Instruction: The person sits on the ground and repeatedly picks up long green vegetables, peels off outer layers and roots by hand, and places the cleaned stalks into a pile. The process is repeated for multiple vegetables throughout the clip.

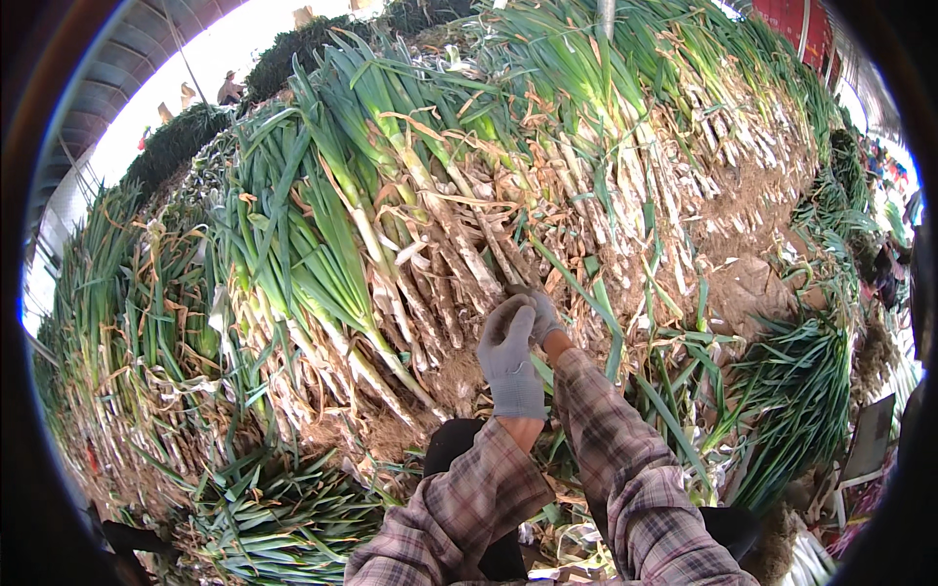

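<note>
Both of my hands wear grey knit gloves and meet near the middle of the view, at the root end of a large heap of long green onions [454, 227]. My left hand [509, 351] has its fingers curved, with the tips against the other hand. My right hand [538, 311] lies just behind it, by the white stalk bases, its fingers partly hidden. Whether either hand grips a stalk does not show. The onions have green tops pointing away, soil-covered white stems and dry brown outer leaves.
Onion bundles [286, 524] lie at the lower left, and more leafy onions [795, 395] at the right. Loose leaves and dirt surround my knees. A metal pole [607, 18] rises at the top. A person [230, 89] is far off at the upper left.
</note>
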{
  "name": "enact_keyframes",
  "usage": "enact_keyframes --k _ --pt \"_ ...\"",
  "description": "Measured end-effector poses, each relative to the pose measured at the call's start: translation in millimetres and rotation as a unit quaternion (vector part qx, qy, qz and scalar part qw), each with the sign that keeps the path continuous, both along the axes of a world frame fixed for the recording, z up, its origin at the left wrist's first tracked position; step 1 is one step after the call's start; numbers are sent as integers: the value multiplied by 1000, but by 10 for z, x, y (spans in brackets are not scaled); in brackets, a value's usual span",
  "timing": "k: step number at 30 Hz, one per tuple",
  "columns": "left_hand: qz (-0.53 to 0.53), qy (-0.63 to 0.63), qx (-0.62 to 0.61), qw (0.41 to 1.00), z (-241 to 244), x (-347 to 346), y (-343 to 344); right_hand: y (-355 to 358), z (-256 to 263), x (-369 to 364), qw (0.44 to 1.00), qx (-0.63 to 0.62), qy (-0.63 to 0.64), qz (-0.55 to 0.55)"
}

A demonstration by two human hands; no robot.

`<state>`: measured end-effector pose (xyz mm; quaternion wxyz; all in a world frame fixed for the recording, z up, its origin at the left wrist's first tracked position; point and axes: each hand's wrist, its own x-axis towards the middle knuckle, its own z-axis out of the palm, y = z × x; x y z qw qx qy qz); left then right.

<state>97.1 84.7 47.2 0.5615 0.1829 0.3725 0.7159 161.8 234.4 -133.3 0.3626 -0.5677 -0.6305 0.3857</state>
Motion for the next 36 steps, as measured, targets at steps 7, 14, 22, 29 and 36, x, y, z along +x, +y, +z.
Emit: enact_keyframes --k 7,14,22,29,36 --pt "38 -30 -17 999 -263 -181 44 -288 859 61 984 60 -166 5" --pt "-86 -163 -141 973 -464 -177 234 -925 1833 648 977 -72 197 39" --pt "-130 -272 100 948 -464 -207 362 -2395 2165 1241 981 -105 161 13" --pt "-130 -149 -60 978 -795 -199 524 -3900 1811 1841 953 -186 228 -70" --pt "-179 -181 -18 967 -469 258 -75 -4455 1277 2192 954 -271 124 -25"
